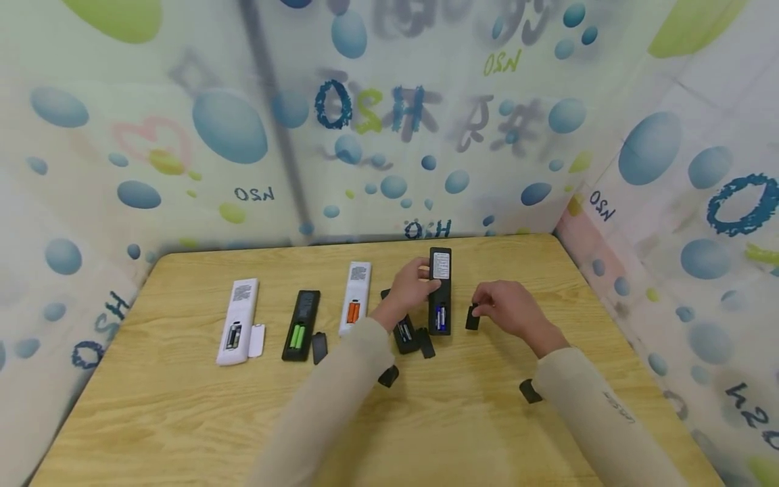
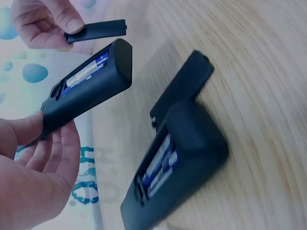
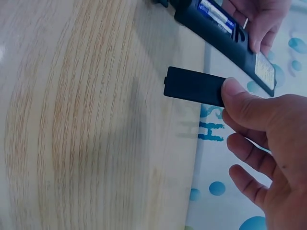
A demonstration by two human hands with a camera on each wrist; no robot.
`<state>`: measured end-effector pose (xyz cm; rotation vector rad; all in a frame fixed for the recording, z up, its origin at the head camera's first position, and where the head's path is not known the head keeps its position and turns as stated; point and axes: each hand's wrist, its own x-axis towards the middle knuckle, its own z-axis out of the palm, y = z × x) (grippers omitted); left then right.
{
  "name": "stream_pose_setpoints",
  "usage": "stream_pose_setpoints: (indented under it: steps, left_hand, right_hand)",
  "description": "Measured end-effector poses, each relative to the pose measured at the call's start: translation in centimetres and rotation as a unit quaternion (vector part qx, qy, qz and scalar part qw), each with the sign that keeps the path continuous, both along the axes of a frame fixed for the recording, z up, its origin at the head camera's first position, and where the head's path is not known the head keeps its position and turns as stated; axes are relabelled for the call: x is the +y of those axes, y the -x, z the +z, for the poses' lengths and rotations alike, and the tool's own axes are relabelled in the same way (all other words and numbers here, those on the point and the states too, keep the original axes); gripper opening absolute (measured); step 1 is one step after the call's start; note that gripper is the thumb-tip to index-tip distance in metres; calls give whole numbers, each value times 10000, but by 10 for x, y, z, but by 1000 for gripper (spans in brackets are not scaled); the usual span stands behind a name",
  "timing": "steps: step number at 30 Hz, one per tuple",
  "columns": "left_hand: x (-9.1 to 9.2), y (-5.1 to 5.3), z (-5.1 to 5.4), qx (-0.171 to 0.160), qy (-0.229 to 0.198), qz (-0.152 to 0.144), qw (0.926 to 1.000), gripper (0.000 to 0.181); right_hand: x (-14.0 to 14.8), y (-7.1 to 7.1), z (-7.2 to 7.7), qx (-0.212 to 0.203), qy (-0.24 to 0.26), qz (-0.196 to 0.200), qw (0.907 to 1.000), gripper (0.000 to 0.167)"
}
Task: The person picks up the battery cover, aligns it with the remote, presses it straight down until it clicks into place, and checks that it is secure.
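Black plastic cover (image 1: pixel 531 391), nearest item, lies on the wooden table (image 1: pixel 182 412), partly overlapped by the right sleeve (image 1: pixel 608 419). A second loose cover (image 1: pixel 388 377) lies at the edge of the left sleeve (image 1: pixel 341 406).

Next, a row of remotes, backs up, battery compartments uncovered. The leftmost white remote (image 1: pixel 243 308) contains two dark-and-silver batteries (image 1: pixel 232 335); a white cover (image 1: pixel 257 341) lies at its right side. The slim black remote (image 1: pixel 307 308) contains green batteries (image 1: pixel 297 337), with a dark cover (image 1: pixel 319 348) just beside it. The short black remote (image 1: pixel 409 347), partly hidden by the left wrist, contains two blue-and-white batteries (image 1: pixel 404 330); a narrow cover (image 1: pixel 426 343) lies against it. The other white remote (image 1: pixel 358 291) contains orange batteries (image 1: pixel 353 311); its lower end is partly obscured.

The long black remote (image 1: pixel 441 294) is in the left hand (image 1: pixel 409 289), to the right of the row, its compartment holding blue batteries (image 1: pixel 440 318) toward the person. The left hand is closed round its upper part, thumb on one side, fingers on the other.

The right hand (image 1: pixel 510 309) pinches a small black cover (image 1: pixel 472 318) between thumb and forefinger, remaining fingers loosely bent; cover and long remote are apart.

Behind stands a printed backdrop (image 1: pixel 395 162).
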<state>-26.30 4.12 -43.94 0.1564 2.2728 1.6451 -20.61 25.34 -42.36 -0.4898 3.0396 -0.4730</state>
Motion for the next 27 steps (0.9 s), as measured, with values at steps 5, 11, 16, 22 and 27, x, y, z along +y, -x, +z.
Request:
stream_pose_setpoints:
  steps: [5,11,16,22,27]
  left_hand:
    - [-17,-7,5,-26,-317,-208,9993,48]
    - [-41,-20,11,16,-324,-312,9990,48]
    - [-59,-29,10,164,-264,-383,9988,47]
    - [-80,-39,6,412,-49,-288,9987,46]
    - [-93,-48,2,397,-102,-352,9985,42]
  right_hand:
    - [-3,-3,2,78,-4,82,9999,12]
    - [-14,-6,7,120,72,274,9995,13]
    - [-27,-7,11,179,154,474,9986,13]
    - [-46,-7,13,277,93,727,9969,14]
    - [-61,-10,14,431,109,1003,9940,16]
